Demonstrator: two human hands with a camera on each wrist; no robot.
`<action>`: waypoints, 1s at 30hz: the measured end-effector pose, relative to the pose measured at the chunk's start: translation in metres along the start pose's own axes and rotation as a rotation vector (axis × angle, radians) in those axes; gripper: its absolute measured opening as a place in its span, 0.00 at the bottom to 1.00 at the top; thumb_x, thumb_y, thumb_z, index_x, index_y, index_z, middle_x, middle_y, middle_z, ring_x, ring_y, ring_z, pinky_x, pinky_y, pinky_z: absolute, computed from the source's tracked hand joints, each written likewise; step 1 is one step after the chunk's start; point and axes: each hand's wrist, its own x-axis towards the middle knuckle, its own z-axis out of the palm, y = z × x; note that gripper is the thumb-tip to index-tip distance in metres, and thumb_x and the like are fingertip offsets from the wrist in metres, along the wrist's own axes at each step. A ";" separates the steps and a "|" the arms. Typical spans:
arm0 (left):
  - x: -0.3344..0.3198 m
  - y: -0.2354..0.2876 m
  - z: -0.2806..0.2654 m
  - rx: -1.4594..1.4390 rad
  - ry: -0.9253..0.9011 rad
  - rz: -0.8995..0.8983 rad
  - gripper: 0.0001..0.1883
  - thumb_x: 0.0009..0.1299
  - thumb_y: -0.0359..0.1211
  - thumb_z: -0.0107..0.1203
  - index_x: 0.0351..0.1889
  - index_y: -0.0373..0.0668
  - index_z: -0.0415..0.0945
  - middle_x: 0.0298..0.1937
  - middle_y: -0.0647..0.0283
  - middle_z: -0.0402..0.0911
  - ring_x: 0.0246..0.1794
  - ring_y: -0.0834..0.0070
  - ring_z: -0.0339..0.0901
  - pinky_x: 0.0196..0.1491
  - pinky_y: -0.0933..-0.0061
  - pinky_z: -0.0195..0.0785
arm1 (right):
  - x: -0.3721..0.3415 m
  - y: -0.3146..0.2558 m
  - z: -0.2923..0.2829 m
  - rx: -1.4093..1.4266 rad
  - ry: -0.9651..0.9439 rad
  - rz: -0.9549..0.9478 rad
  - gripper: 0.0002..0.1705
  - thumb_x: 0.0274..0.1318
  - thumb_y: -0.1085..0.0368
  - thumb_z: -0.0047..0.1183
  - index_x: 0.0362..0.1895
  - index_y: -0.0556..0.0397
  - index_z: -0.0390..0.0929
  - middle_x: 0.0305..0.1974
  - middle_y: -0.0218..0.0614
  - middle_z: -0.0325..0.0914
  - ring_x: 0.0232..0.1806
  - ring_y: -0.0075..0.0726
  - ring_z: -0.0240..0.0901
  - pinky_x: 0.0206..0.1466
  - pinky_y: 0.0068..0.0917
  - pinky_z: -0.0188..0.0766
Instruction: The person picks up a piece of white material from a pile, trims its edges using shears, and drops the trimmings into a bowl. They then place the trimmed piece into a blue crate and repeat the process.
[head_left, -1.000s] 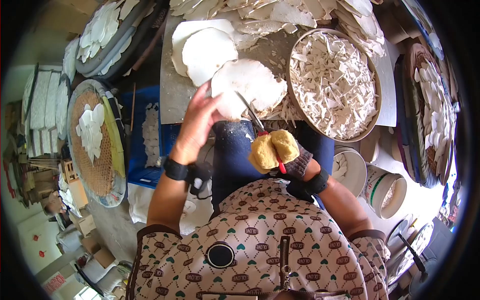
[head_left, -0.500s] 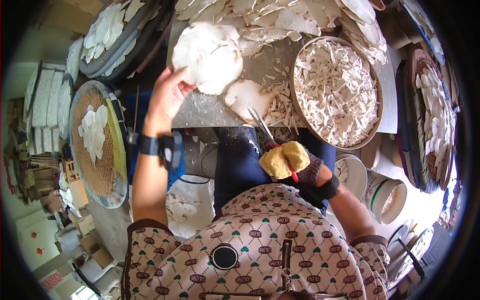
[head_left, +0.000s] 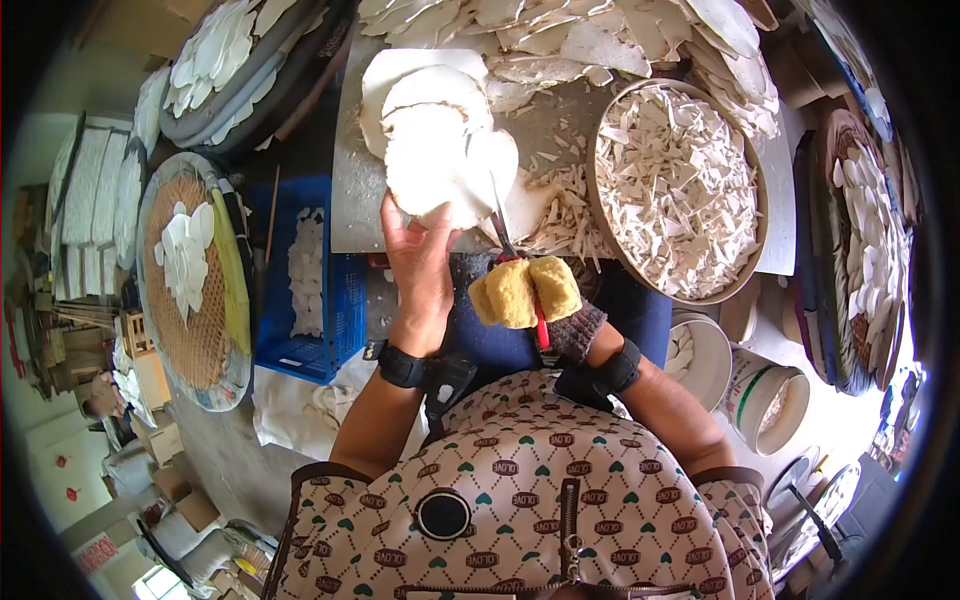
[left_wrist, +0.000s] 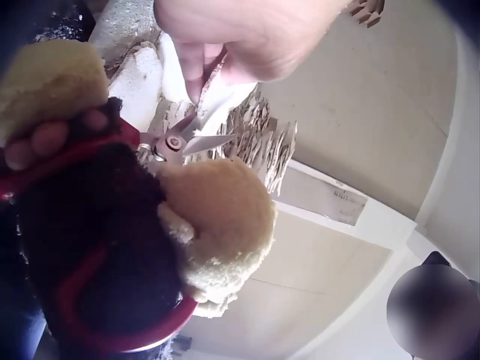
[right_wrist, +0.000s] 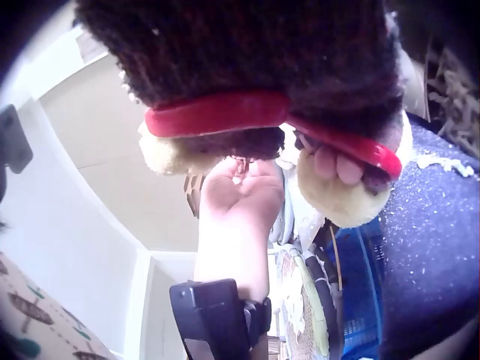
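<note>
A thin white slab lies in my left hand, pinched at its near edge between thumb and fingers. My right hand, in a dark knitted glove, grips red-handled scissors padded with yellow sponge. The scissor blades meet the slab's right edge in the head view. In the left wrist view the scissors have their blades spread beside the slab, under my left hand. The right wrist view shows fingertips of my right hand curled round a red handle.
A round tray of white scraps stands on the right of the grey table. Stacked slabs line its back. A blue crate is at the lower left; buckets stand at the lower right. Loose scraps lie beside the tray.
My left hand has moved right and toward me, bringing a slab from the pile to the scissors. The scissors have shifted slightly left. A second ago a different slab was at the blades.
</note>
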 end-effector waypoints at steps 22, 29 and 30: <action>-0.071 0.018 -0.141 0.144 0.448 0.003 0.24 0.65 0.26 0.52 0.58 0.42 0.56 0.54 0.54 0.69 0.51 0.62 0.72 0.44 0.60 0.75 | -0.011 -0.008 -0.001 -0.241 0.023 0.213 0.12 0.59 0.67 0.47 0.48 0.55 0.71 0.45 0.36 0.75 0.46 0.34 0.73 0.53 0.27 0.69; -0.126 0.023 -0.277 0.380 0.813 0.259 0.22 0.69 0.34 0.50 0.56 0.28 0.62 0.54 0.52 0.71 0.54 0.63 0.72 0.53 0.69 0.70 | -0.027 -0.016 0.008 -0.812 -0.046 0.168 0.14 0.56 0.68 0.50 0.47 0.56 0.71 0.44 0.38 0.76 0.44 0.34 0.74 0.50 0.26 0.69; -0.110 0.023 -0.257 0.650 0.567 0.265 0.22 0.68 0.34 0.51 0.55 0.28 0.63 0.54 0.52 0.72 0.52 0.63 0.73 0.52 0.69 0.71 | -0.026 -0.023 0.026 -1.026 -0.077 0.134 0.14 0.53 0.68 0.52 0.45 0.56 0.72 0.42 0.39 0.76 0.42 0.34 0.74 0.47 0.27 0.70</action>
